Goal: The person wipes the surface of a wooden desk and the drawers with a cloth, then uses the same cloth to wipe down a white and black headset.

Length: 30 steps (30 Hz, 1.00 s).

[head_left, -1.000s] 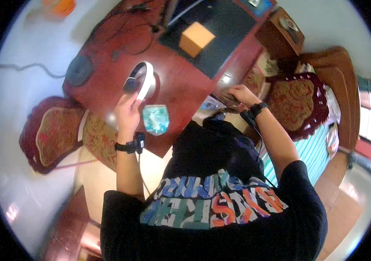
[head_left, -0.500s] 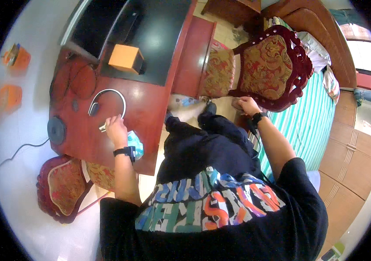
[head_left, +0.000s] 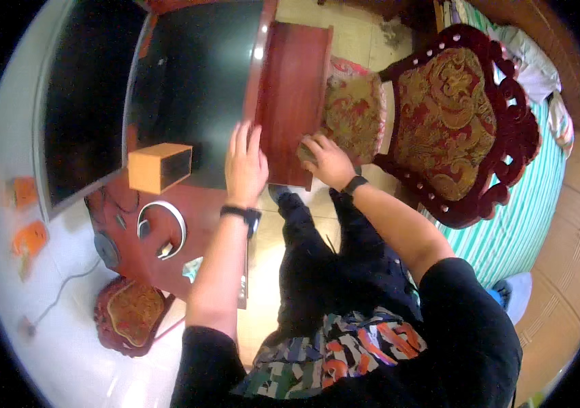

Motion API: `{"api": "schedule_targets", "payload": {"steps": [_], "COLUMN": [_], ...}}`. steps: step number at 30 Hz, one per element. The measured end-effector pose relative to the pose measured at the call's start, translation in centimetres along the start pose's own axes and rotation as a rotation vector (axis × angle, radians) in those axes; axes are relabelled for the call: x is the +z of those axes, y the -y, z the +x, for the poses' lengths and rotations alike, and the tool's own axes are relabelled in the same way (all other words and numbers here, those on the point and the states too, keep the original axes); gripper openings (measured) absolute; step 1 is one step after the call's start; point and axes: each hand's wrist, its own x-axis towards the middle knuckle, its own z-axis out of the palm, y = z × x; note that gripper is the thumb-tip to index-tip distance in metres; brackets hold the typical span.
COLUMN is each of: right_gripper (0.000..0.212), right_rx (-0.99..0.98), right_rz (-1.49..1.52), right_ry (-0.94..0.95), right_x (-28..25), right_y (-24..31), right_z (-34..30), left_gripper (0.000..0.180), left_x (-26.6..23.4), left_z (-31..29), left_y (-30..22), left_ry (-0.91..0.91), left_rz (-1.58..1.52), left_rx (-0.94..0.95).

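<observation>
My left hand point(head_left: 246, 166), fingers stretched forward and holding nothing visible, hovers at the front edge of the red-brown desk point(head_left: 211, 214). It is beside a pulled-out red-brown panel point(head_left: 294, 102). My right hand point(head_left: 329, 163) is by the panel's near right corner, close to the patterned chair seat point(head_left: 354, 112). Its fingers curl around a small brownish thing point(head_left: 307, 152) too blurred to name. White headphones point(head_left: 182, 228) rest on the desk, with a small pale object point(head_left: 165, 251) beside them.
An orange-and-black box point(head_left: 157, 168) stands before a large dark screen point(head_left: 89, 88). A light blue crumpled item point(head_left: 192, 269) lies at the desk's near end. The carved chair back point(head_left: 446, 129) rises at right, before a striped bed point(head_left: 535, 197). Another chair point(head_left: 133, 316) stands at lower left.
My left hand has left the small pale object by the headphones and moved forward and right to the desk edge. My right hand has moved left to the panel's corner. The view has shifted.
</observation>
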Motion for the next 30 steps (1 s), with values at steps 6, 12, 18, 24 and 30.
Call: {"api": "schedule_targets", "payload": {"steps": [6, 12, 18, 24, 30], "right_gripper": [0.031, 0.022, 0.022, 0.026, 0.040], "right_rx": [-0.177, -0.209, -0.139, -0.147, 0.092], "right_rz": [-0.245, -0.323, -0.385, -0.427, -0.422], "right_ry": [-0.023, 0.077, -0.086, -0.377, -0.281], "right_x": [5.1, 4.7, 0.7, -2.5, -2.3], "right_y": [-1.8, -3.3, -7.3, -11.7, -9.2], "right_z": [0.0, 2.4, 11.8, 24.1, 31.4], "left_gripper": [0.072, 0.081, 0.079, 0.077, 0.079], "left_x": [2.5, 3.6, 3.6, 3.6, 4.1], "left_z": [10.9, 12.1, 12.4, 12.2, 12.2], "left_y": [1.8, 3.5, 3.2, 4.0, 4.1], "left_ry": [0.072, 0.039, 0.038, 0.030, 0.052], "left_rz": [0.325, 0.335, 0.257, 0.220, 0.215], "left_rx": [0.031, -0.044, -0.087, -0.072, -0.072]}}
